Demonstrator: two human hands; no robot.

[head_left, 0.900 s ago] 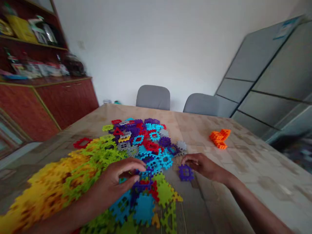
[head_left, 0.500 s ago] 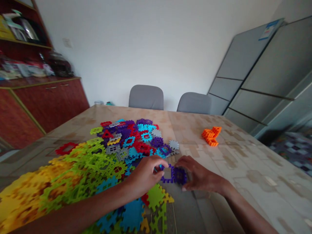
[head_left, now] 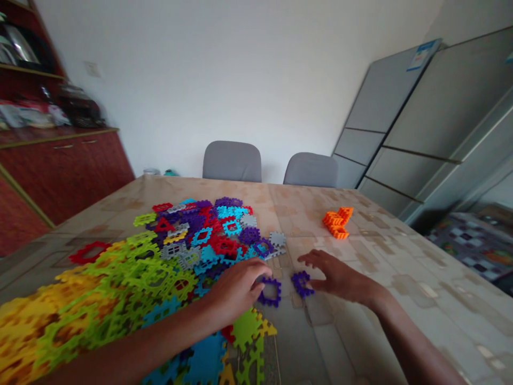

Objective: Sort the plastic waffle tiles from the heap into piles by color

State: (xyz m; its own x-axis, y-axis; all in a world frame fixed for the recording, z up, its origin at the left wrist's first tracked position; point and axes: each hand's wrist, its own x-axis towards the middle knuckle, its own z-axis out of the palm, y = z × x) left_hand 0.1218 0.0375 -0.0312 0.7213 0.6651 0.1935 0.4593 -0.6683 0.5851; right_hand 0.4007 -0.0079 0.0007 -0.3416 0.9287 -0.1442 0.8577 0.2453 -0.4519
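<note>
Mottled beige table (head_left: pixel 401 299) w/ grey chairs (head_left: pixel 231 161) at far edge. Left hand (head_left: pixel 236 289) curled, fingertips at purple plastic ring (head_left: pixel 272 299), can't tell if gripping. Right hand (head_left: pixel 340 278) half open, fingers spread, holding nothing, just beside small purple piece (head_left: pixel 301 283). Both purple bits lower center of frame. Jumbled plastic tile pile (head_left: pixel 208 230) left of center, yellow-green tile mass (head_left: pixel 120 283) lower left, orange stack (head_left: pixel 335 223) right of center, red cabinet (head_left: pixel 60 182) far left.
</note>
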